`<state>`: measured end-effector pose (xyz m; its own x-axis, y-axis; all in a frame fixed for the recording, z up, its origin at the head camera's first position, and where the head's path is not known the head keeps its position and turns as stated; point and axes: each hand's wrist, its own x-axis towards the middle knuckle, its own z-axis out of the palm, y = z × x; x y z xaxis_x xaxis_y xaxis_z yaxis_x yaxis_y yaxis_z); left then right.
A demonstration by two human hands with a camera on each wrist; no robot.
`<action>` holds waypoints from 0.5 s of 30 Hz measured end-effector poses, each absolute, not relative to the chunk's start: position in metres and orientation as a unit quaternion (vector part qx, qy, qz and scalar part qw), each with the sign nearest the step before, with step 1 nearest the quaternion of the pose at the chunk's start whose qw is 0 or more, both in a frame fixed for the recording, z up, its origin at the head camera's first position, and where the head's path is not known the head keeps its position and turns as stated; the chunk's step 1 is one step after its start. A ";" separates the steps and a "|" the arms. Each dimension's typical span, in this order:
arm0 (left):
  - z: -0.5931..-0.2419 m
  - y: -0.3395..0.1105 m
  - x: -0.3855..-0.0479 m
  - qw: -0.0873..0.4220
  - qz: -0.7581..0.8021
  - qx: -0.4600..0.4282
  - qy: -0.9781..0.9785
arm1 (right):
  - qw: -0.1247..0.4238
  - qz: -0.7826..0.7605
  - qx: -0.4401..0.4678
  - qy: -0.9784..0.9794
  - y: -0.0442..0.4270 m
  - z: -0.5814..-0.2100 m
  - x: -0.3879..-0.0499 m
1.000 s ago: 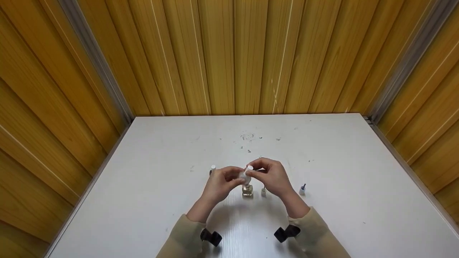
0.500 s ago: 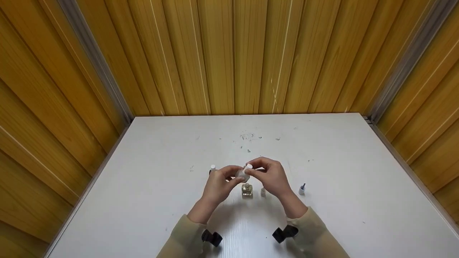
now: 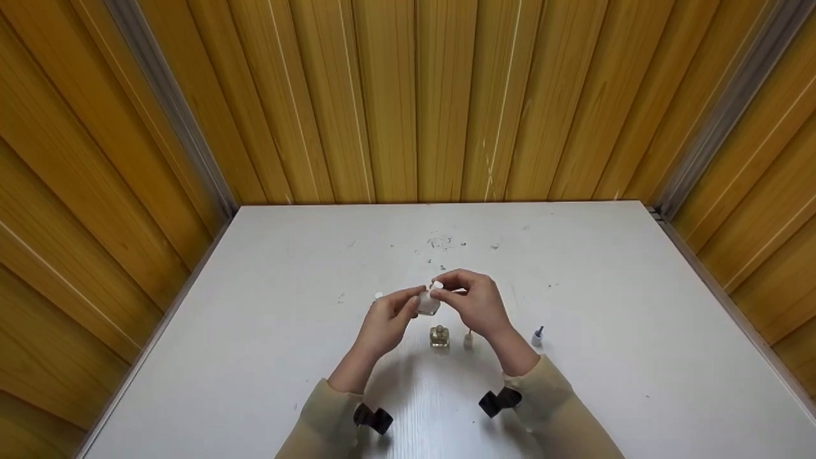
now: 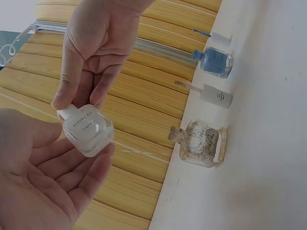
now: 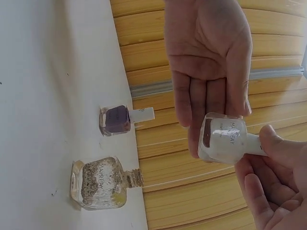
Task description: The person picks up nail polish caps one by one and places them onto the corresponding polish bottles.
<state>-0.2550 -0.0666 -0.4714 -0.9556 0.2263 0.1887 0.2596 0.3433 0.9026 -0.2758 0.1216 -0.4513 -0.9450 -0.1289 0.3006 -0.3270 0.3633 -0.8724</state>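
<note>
White table: below all fingers.
Left hand: fingers loosely extended by the white bottle, contact unclear.
Right hand: fingers pinch its cap.
White bottle: between both hands' fingers, tilted.
Glitter bottle: uncapped, below the fingers.

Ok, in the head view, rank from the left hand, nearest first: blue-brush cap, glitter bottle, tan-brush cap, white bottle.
1. White bottle, right by the left hand.
2. Glitter bottle, to the lower right.
3. Tan-brush cap, just right of that.
4. Blue-brush cap, farthest right.
</note>
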 end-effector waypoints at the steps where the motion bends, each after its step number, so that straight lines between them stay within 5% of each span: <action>1: -0.471 -0.067 -0.256 0.011 -0.558 -0.148 -0.817 | 0.091 0.543 0.139 -0.823 0.121 -0.450 -0.277; 15: -0.471 -0.068 -0.255 -0.036 -0.515 -0.127 -0.847 | 0.077 0.484 0.126 -0.863 0.109 -0.458 -0.291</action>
<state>-0.2553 -0.0682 -0.4715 -0.9651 0.2523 0.0706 0.1788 0.4375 0.8813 -0.2914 0.1087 -0.4575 -0.9565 -0.1420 0.2550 -0.2917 0.4999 -0.8155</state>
